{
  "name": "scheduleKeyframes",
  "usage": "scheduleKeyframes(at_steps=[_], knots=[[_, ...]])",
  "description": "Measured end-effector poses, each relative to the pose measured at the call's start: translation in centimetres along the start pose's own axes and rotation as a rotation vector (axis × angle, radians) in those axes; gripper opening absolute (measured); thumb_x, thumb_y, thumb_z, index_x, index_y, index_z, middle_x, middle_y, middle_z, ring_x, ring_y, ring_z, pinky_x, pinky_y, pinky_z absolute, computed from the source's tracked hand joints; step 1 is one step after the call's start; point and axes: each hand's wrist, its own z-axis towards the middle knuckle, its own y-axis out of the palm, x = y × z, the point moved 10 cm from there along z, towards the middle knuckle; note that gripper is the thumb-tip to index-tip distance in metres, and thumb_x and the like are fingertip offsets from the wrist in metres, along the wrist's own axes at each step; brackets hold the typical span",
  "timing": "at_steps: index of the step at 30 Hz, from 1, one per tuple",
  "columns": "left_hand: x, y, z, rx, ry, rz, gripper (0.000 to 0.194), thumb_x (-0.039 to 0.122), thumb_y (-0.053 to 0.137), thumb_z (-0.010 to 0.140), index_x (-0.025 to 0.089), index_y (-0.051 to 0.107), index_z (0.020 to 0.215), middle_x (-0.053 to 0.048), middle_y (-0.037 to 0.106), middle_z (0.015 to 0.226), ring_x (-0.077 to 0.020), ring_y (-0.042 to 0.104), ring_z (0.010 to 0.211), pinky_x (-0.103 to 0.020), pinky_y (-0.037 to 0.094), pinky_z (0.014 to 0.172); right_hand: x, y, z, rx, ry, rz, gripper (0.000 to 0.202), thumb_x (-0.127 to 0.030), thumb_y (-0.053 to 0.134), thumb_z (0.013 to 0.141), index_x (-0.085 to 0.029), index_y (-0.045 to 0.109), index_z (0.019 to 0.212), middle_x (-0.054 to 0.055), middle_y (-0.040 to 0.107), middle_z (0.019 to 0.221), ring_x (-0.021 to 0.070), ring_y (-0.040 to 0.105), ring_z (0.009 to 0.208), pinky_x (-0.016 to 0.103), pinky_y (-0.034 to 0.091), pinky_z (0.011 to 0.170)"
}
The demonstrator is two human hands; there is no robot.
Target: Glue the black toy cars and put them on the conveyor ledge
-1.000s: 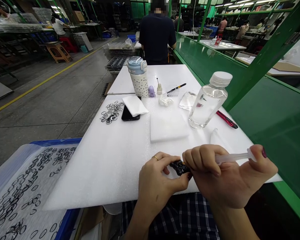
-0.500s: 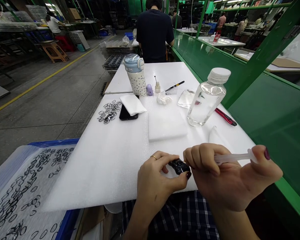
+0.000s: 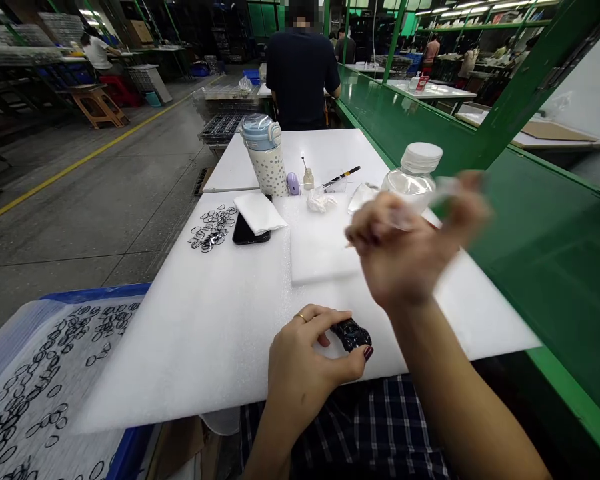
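Observation:
My left hand [image 3: 303, 357] pinches a small glossy black piece [image 3: 353, 335] between thumb and fingers, low over the front of the white foam-covered table. The fingers partly hide the piece, and its exact kind does not show. Raised above the foam pad [image 3: 323, 260], my right hand [image 3: 405, 250] is smeared by motion. Its fingers are curled round a clear plastic syringe [image 3: 443, 190], with the thumb towards the plunger end. Behind that hand stands a clear bottle with a white cap [image 3: 423, 157], partly covered by it.
Thin black rings [image 3: 213, 228] lie in a pile beside a phone [image 3: 250, 231] under a folded white tissue [image 3: 260, 213]. A dotted tumbler [image 3: 270, 170], a tiny vial [image 3: 308, 178] and a brush [image 3: 343, 176] stand farther back. More rings fill a blue-edged tray [image 3: 100, 291] at left.
My right hand has lifted away from the black piece, up and to the left, with the syringe in it. My left hand keeps its hold almost in place.

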Motion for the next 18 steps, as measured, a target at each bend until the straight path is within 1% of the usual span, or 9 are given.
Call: scheduleKeyframes(at_steps=[2, 4, 7, 9, 11, 12, 14, 16, 18], knots=[[-0.1, 0.0, 0.0, 0.0, 0.02, 0.014, 0.036, 0.03, 0.077, 0.059, 0.033, 0.074, 0.095, 0.001, 0.067, 0.095, -0.0166, 0.053, 0.067, -0.035, 0.049, 0.066, 3.8, -0.2, 2.1, -0.002, 0.131, -0.222, 0.057, -0.067, 0.032, 0.081, -0.018, 0.049, 0.056, 0.003, 0.046, 0.058, 0.0126, 0.042, 0.053, 0.03, 0.032, 0.056], [0.2, -0.2, -0.2, 0.007, 0.085, 0.049, 0.04, 0.027, 0.077, 0.059, 0.033, 0.073, 0.098, 0.0, 0.067, 0.1, -0.0203, 0.058, 0.078, -0.039, 0.053, 0.074, 5.3, -1.2, 2.8, 0.016, 0.135, -0.325, 0.056, -0.063, 0.035, 0.085, -0.015, 0.063, 0.075, 0.008, 0.061, 0.074, 0.0177, 0.058, 0.071, 0.033, 0.042, 0.069], [1.2, -0.1, -0.8, 0.024, 0.25, 0.161, 0.049, 0.026, 0.079, 0.057, 0.031, 0.069, 0.104, -0.001, 0.065, 0.11, -0.0271, 0.056, 0.102, -0.045, 0.052, 0.087, 1.9, -4.7, 1.6, 0.134, -0.039, -0.46, 0.046, -0.057, 0.038, 0.087, -0.018, 0.061, 0.098, 0.006, 0.063, 0.104, 0.017, 0.058, 0.101, 0.032, 0.041, 0.091], [1.5, 0.1, -1.4, 0.039, 0.328, 0.239, 0.052, 0.027, 0.078, 0.06, 0.03, 0.066, 0.111, -0.003, 0.063, 0.118, -0.0296, 0.052, 0.111, -0.048, 0.052, 0.089, -1.4, -8.1, 0.1, 0.247, -0.109, -0.663, 0.04, -0.054, 0.043, 0.085, -0.019, 0.058, 0.096, 0.005, 0.062, 0.098, 0.0166, 0.058, 0.094, 0.031, 0.043, 0.086], [1.5, 0.2, -1.7, 0.057, 0.357, 0.302, 0.05, 0.026, 0.073, 0.068, 0.029, 0.062, 0.117, -0.004, 0.059, 0.125, -0.0308, 0.048, 0.116, -0.05, 0.052, 0.09, -3.5, -12.2, -0.8, 0.362, -0.068, -0.852, 0.029, -0.047, 0.052, 0.081, -0.019, 0.056, 0.088, 0.003, 0.06, 0.082, 0.0168, 0.055, 0.079, 0.031, 0.041, 0.075], [1.5, 0.3, -1.7, 0.065, 0.36, 0.326, 0.049, 0.025, 0.07, 0.071, 0.029, 0.06, 0.119, -0.004, 0.057, 0.128, -0.0311, 0.047, 0.118, -0.051, 0.051, 0.091, -3.9, -14.1, -0.9, 0.398, -0.015, -0.963, 0.024, -0.042, 0.058, 0.076, -0.019, 0.056, 0.079, 0.002, 0.057, 0.073, 0.0167, 0.051, 0.07, 0.03, 0.036, 0.069], [1.5, 0.5, -1.7, 0.072, 0.362, 0.35, 0.048, 0.024, 0.068, 0.074, 0.028, 0.059, 0.121, -0.005, 0.055, 0.131, -0.0317, 0.046, 0.12, -0.053, 0.051, 0.092, -3.2, -17.0, -0.9, 0.37, 0.127, -1.132, 0.023, -0.037, 0.068, 0.067, -0.018, 0.057, 0.062, 0.002, 0.052, 0.058, 0.0166, 0.042, 0.06, 0.031, 0.026, 0.062], [1.5, 0.5, -1.6, 0.072, 0.351, 0.346, 0.049, 0.023, 0.068, 0.073, 0.027, 0.059, 0.121, -0.007, 0.054, 0.132, -0.0324, 0.045, 0.121, -0.054, 0.049, 0.094, -2.2, -18.5, -1.0, 0.302, 0.214, -1.204, 0.019, -0.031, 0.074, 0.06, -0.019, 0.061, 0.056, 0.003, 0.055, 0.057, 0.0178, 0.041, 0.059, 0.033, 0.023, 0.062], [1.8, 0.4, -1.7, 0.076, 0.336, 0.304, 0.052, 0.023, 0.072, 0.071, 0.026, 0.059, 0.121, -0.008, 0.054, 0.132, -0.0328, 0.045, 0.122, -0.054, 0.047, 0.098, -2.0, -19.1, -1.5, 0.263, 0.229, -1.175, 0.01, -0.027, 0.075, 0.059, -0.021, 0.068, 0.062, 0.006, 0.061, 0.066, 0.0209, 0.046, 0.065, 0.035, 0.026, 0.064]])
